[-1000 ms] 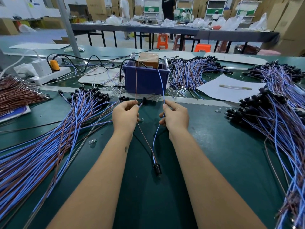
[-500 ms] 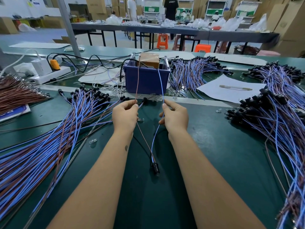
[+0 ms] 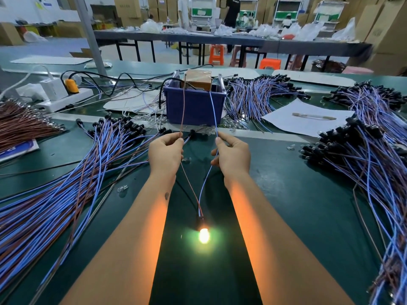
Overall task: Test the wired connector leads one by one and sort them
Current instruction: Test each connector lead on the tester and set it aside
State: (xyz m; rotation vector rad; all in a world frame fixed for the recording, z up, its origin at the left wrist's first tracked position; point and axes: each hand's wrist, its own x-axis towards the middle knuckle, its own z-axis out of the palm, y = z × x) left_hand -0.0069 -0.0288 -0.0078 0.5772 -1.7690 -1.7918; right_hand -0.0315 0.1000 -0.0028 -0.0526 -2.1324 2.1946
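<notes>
One connector lead lies between my forearms, its black socket (image 3: pixel 201 222) near me with a small bulb (image 3: pixel 204 235) glowing bright yellow. My left hand (image 3: pixel 165 153) pinches the lead's brown wire (image 3: pixel 182 111). My right hand (image 3: pixel 231 155) pinches its blue wire (image 3: pixel 213 111). Both wire ends reach up to the metal contacts on the blue bin (image 3: pixel 193 108), which holds a brown box (image 3: pixel 197 80). A big pile of blue and brown leads (image 3: pixel 66 183) fans out at the left, and another pile (image 3: pixel 370 164) at the right.
A third bundle of leads (image 3: pixel 253 97) lies behind the bin's right side. Bare brown wires (image 3: pixel 19 124) lie far left. A white power strip (image 3: pixel 63 100) with plugs stands at back left. A paper sheet with a pen (image 3: pixel 312 116) is at right. People stand at a far table.
The bulb at the lead's socket has lit up, casting orange light on both forearms. Both hands stay in place, pinching the wires.
</notes>
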